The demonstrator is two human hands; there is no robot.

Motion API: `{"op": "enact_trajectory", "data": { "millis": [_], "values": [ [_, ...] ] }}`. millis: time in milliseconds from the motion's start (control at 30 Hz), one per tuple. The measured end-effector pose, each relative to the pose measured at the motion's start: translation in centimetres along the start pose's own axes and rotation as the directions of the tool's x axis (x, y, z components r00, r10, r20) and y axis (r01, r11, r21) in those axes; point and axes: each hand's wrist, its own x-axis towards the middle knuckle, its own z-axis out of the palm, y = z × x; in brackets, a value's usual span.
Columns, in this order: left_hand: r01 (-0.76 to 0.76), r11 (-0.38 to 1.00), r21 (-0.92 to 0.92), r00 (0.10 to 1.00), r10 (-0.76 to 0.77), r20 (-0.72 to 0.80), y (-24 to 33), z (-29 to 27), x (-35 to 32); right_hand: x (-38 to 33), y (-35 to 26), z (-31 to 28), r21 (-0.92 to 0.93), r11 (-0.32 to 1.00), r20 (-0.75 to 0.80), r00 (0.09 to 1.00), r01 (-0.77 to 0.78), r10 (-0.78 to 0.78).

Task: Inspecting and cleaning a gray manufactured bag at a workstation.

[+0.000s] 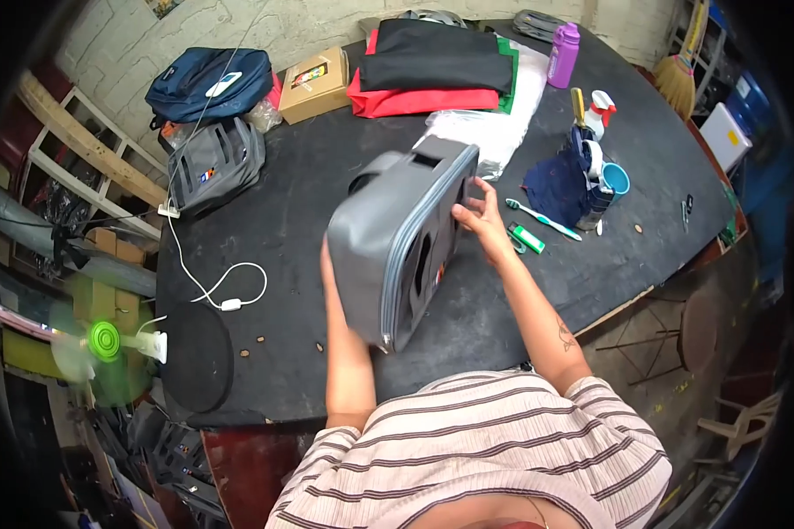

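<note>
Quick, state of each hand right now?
Left hand: against the bag, fingers hidden, grip cannot be told.
Right hand: holding the bag's far end.

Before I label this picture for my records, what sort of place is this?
Probably a small workshop, perhaps one for bags: a large black table, a pile of what looks like folded cloth on it, and a gray bag being held.
</note>
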Motion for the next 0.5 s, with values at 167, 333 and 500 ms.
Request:
{"op": "enact_trajectory", "data": {
  "millis": [167, 333, 500],
  "values": [
    [-0.375, 0.915, 0.149, 0.888, 0.308, 0.341, 7.4, -6.4, -5.2, -1.6, -2.3, 3.8, -0.406, 0.908, 0.011, 0.994, 0.102, -0.107],
    [-0.234, 0.951, 0.201, 0.971, 0.22, 0.088, 9.5, -8.1, -10.5, -2.1, -2.2, 6.4, -0.581, 0.806, 0.04, 0.993, 0.113, -0.11],
    [0.029, 0.795, 0.607, 0.918, 0.218, -0.33, 8.1, -10.2, -15.2, -1.6, -0.2, 4.7, -0.494, 0.855, 0.274, 0.962, 0.156, -0.017]
  ]
}}
